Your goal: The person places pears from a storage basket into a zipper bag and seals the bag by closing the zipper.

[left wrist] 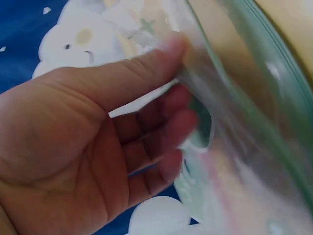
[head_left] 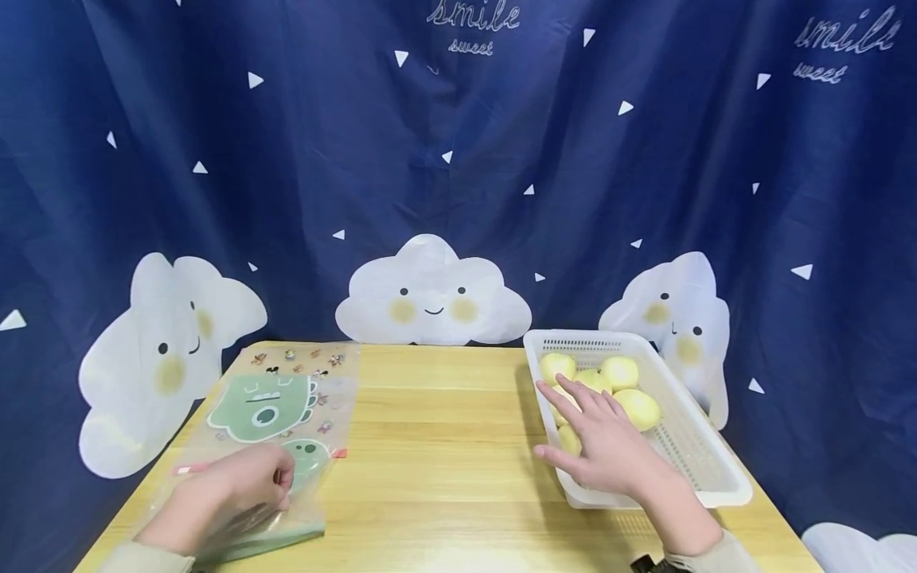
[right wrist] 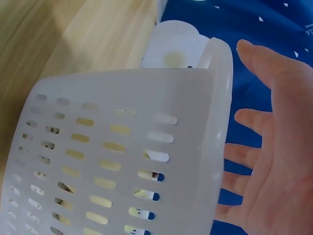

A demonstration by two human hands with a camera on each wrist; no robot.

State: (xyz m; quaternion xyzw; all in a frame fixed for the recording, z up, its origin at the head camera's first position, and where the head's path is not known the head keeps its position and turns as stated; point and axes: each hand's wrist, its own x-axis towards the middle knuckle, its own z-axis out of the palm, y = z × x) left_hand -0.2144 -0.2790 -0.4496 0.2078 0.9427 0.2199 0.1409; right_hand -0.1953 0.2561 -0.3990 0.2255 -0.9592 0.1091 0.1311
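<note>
A clear zip bag [head_left: 333, 406] printed with green dinosaurs lies flat on the table's left side. My left hand [head_left: 239, 480] pinches the bag's plastic near its front end, thumb against fingers. In the left wrist view, the bag's green zip edge [left wrist: 274, 152] is spread apart beside the fingertips. At the right stands a white perforated basket [head_left: 719, 499] holding several yellow, lemon-like fruits [head_left: 637, 410], grouped in its left and back part. Over the basket's left side hovers my right hand [head_left: 609, 442], fingers spread and holding nothing. It partly hides the fruits.
Both the bag and the basket rest on a light wooden table [head_left: 430, 446]. Directly behind it hangs a dark blue curtain [head_left: 458, 199] with white smiling clouds. The basket's rim [right wrist: 222, 98] rises close to the right fingers in the right wrist view.
</note>
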